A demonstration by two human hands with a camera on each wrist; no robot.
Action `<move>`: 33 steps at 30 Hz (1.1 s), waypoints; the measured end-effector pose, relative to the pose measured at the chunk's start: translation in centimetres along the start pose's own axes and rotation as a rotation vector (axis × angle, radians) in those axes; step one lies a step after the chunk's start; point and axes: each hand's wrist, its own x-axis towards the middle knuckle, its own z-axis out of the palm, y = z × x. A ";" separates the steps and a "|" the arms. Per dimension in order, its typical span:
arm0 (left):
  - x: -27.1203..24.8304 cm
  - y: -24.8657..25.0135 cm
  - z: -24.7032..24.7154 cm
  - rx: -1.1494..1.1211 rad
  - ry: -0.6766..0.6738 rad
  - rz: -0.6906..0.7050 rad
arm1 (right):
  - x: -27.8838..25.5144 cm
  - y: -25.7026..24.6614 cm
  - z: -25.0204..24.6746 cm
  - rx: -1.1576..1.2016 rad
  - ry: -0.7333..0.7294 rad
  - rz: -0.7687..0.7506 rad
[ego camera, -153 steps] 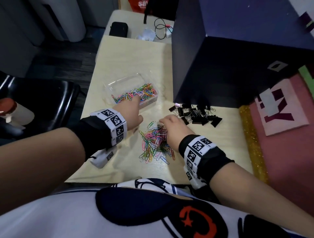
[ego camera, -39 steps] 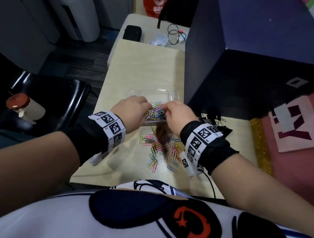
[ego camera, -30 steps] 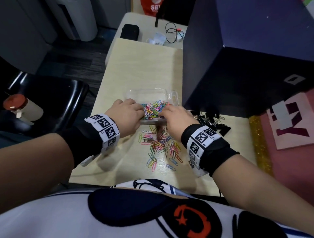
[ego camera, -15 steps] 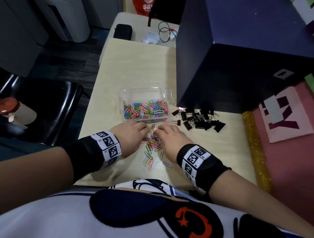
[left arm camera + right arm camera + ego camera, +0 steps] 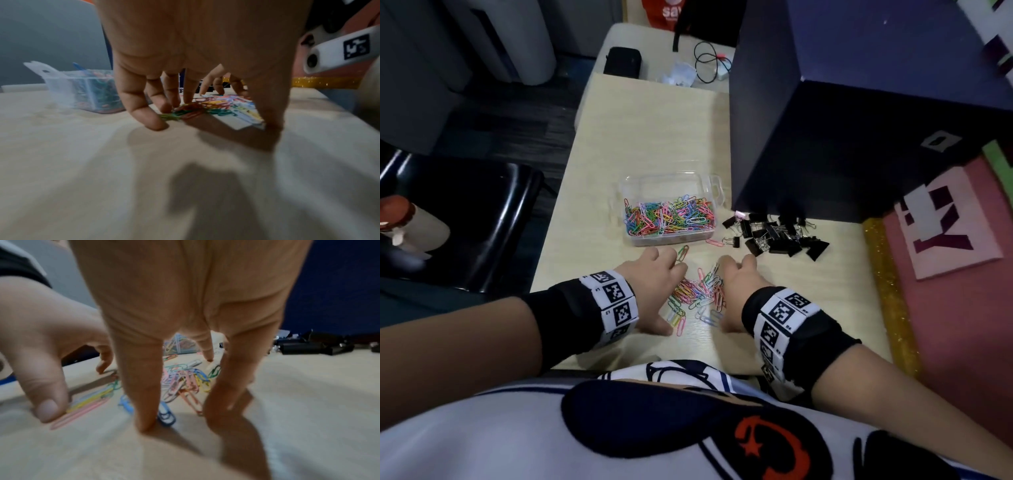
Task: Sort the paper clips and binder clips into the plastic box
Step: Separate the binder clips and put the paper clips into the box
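The loose heap of coloured paper clips [image 5: 697, 294] lies on the counter [image 5: 647, 137] right between the two hands, so neither is nearer: the left hand [image 5: 654, 291] walls it from the left, the right hand [image 5: 736, 294] from the right. Both grips stand released, fingers reaching down with tips on the counter and grasping nothing yet; from the wrist views the left fingers [image 5: 148, 113] touch the heap's edge and the right fingers [image 5: 144, 402] stand among the clips. My guess is the coming move is a two-handed squeeze inward, then a lift. The clear plastic box [image 5: 671, 185], already part filled with clips, sits just beyond the heap, straight ahead of the hands. The black binder clips [image 5: 774, 233] lie untouched near the box, ahead and right of the right hand
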 end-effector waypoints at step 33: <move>1.3 -4.9 -7.2 -0.348 0.476 -0.161 | 2.9 -2.3 -6.4 0.603 0.510 -0.186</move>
